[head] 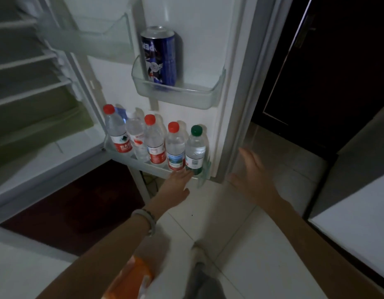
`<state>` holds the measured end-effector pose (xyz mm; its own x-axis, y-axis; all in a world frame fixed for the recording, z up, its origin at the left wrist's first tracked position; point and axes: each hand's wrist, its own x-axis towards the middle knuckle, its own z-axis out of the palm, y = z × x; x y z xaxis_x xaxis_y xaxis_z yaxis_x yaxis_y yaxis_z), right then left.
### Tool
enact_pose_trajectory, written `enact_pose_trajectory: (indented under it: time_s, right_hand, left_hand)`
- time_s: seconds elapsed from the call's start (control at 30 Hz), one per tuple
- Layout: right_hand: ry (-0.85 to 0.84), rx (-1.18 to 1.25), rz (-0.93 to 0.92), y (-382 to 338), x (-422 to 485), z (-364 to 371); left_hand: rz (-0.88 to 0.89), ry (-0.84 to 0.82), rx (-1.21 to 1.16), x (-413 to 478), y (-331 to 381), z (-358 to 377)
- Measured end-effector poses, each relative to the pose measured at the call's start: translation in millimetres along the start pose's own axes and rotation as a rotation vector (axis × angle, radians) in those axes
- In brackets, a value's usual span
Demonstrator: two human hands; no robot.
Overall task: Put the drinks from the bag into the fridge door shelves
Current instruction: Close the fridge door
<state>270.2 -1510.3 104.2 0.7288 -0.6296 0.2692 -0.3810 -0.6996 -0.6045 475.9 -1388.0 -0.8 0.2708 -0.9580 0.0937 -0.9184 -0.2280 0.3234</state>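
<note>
Left hand (177, 182): fingers spread, touched the green-capped clear plastic bottle (195, 148) in the clear lower door shelf (143, 164)
Right hand (252, 169): fingers open, empty

Left fingertips: hidden behind the lower shelf (143, 164) front, under the green-capped bottle (195, 147); whether the left hand (176, 186) touched that bottle could not be told.
Right hand (251, 175): motion-blurred, fingers spread just right of the door edge; contact with the door unclear.
Bottle bases: veiled by the shelf front above the left hand.
Bottle labels: too small and blurred to read.
Can (159, 56): lower part behind the upper shelf (199, 96) wall, well above both hands; lettering only partly legible.
Orange thing (130, 279): blurred, cut by the bottom edge, below the left forearm; what it was could not be told.
Top bin (96, 26): blurred, cut by the top edge.
</note>
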Motion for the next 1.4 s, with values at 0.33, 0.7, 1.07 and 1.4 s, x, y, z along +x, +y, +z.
enact_pose_trajectory:
  time_s: [0.33, 0.7, 1.07, 1.4]
  right_hand:
    - [0.133, 0.094, -0.124, -58.5, -53.0, -1.9]
    - [-0.298, 0.087, -0.526, -140.5, -83.2, 37.6]
    - [-0.496, 0.196, -0.745, -227.2, -95.9, 105.1]
    - [-0.452, 0.192, -0.867, -335.4, -40.8, 208.4]
  left_hand:
    - [0.003, 0.357, -0.134, -141.0, 45.4, -58.6]
    - [-0.22, 0.628, -0.07, -256.6, 94.6, -118.3]
    - [-0.628, 0.736, -0.04, -321.6, 54.6, -139.5]
    - [-0.732, 0.858, -0.108, -358.3, -73.4, -187.1]
